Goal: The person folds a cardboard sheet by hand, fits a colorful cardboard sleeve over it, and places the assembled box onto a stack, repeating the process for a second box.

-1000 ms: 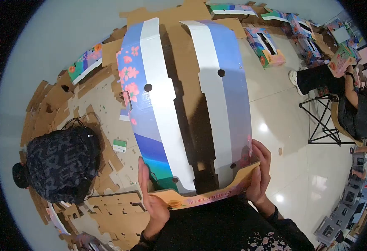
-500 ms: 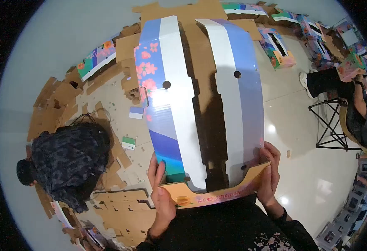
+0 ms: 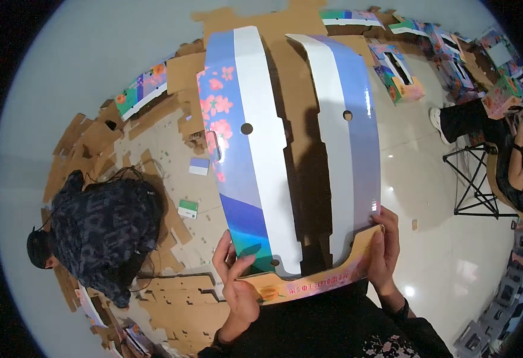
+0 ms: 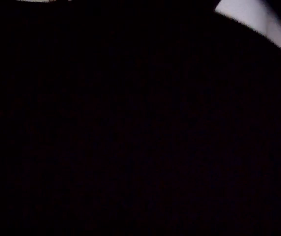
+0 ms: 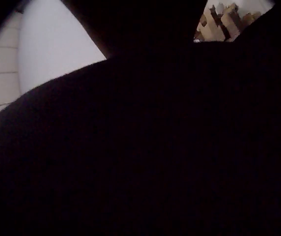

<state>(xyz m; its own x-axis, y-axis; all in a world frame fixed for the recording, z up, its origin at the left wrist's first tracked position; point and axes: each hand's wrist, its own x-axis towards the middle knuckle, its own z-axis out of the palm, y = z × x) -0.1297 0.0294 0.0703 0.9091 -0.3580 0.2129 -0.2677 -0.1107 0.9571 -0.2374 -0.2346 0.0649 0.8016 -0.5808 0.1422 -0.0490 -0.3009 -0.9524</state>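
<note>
A printed cardboard box (image 3: 276, 197) fills the middle of the head view, its two long white-edged flaps parted by a lengthwise gap. Pink flowers mark its left side, and the yellow-orange end panel (image 3: 318, 285) stands up at the near end. My left hand (image 3: 238, 292) holds the near left corner, one finger lying over the green part inside the end panel. At the near right corner, my right hand (image 3: 385, 256) grips the box with its thumb against the end panel and fingers along the side. Dark cloth covers most of both wrist views.
Flattened cardboard (image 3: 175, 310) lies on the floor at lower left, near a crouching person in a dark patterned jacket (image 3: 109, 232). Another printed box (image 3: 397, 74) lies beyond on the right. Someone sits on a folding stool (image 3: 476, 179) at the right.
The head view has shifted, so the box and both hands appear further right. A finger of my left hand has come over the near left corner. The person at left has leaned lower.
</note>
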